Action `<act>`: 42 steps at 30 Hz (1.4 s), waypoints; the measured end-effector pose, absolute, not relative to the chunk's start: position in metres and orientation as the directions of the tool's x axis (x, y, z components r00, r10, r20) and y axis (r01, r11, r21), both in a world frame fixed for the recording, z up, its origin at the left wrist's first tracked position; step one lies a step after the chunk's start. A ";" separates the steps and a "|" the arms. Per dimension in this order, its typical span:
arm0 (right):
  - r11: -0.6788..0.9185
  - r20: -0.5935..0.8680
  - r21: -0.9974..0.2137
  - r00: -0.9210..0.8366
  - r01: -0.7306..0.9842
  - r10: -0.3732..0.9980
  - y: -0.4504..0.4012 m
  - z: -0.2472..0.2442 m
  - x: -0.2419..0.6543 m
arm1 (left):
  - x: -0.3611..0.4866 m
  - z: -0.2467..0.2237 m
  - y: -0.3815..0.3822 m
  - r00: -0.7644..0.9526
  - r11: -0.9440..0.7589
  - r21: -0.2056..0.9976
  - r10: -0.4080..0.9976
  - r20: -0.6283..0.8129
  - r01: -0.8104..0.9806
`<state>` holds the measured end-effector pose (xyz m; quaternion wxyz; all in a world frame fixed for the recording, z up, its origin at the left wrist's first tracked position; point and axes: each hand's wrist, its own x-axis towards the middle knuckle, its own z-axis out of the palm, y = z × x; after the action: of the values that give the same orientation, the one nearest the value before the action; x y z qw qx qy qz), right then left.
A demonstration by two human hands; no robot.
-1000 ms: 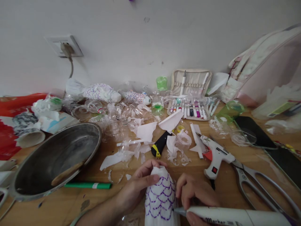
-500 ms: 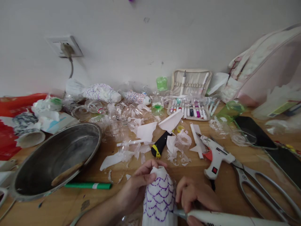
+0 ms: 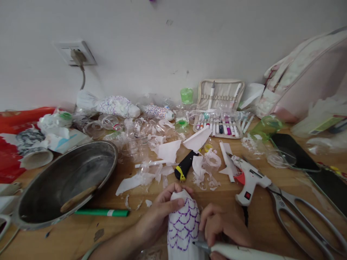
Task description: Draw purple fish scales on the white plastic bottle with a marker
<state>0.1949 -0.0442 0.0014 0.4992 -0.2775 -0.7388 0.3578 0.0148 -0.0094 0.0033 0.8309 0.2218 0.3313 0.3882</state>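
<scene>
A white paper-covered form (image 3: 183, 225) with purple scale lines stands at the bottom centre. My left hand (image 3: 159, 209) is wrapped round its upper end, thumb across the front. In my right hand (image 3: 225, 227) is a white marker (image 3: 244, 251), its grey tip at the right side of the form, beside the lowest scales. The curled fingers of that hand lie close to the form's right edge. Two fish shapes with drawn scales, a larger one (image 3: 118, 106) and a smaller one (image 3: 157, 112), lie at the back by the wall.
A metal basin (image 3: 67, 177) fills the left, with a green roll (image 3: 116, 213) beside it. Paper scraps (image 3: 169, 151) and a black-yellow cutter (image 3: 185, 166) lie ahead. A glue gun (image 3: 251, 180), scissors (image 3: 295, 213) and a phone (image 3: 295, 151) are right. Behind stand a marker case (image 3: 221, 94) and a backpack (image 3: 300, 79).
The form has turned and tilted slightly in my left hand, its scales shifting. My right hand and the marker have moved a little left, the tip now over the form's surface.
</scene>
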 end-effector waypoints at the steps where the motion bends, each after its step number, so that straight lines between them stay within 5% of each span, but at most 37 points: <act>1: 0.609 0.553 -0.792 -0.367 0.050 0.748 -0.042 0.000 0.196 | 0.015 0.003 -0.010 0.472 0.600 0.629 0.793 -0.386 -0.494; 32: 0.655 0.576 -0.755 -0.445 0.034 0.686 -0.037 0.000 0.201 | 0.014 0.005 -0.009 0.475 0.610 0.638 0.784 -0.401 -0.469; 42: 0.486 0.409 -0.855 -0.343 0.178 0.845 -0.053 0.004 0.200 | 0.014 0.004 -0.009 0.488 0.610 0.626 0.783 -0.385 -0.486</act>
<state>0.2001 -0.0532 0.0041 0.4544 -0.3492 -0.7326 0.3673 0.0142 -0.0085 0.0044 0.8331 0.2232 0.3333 0.3808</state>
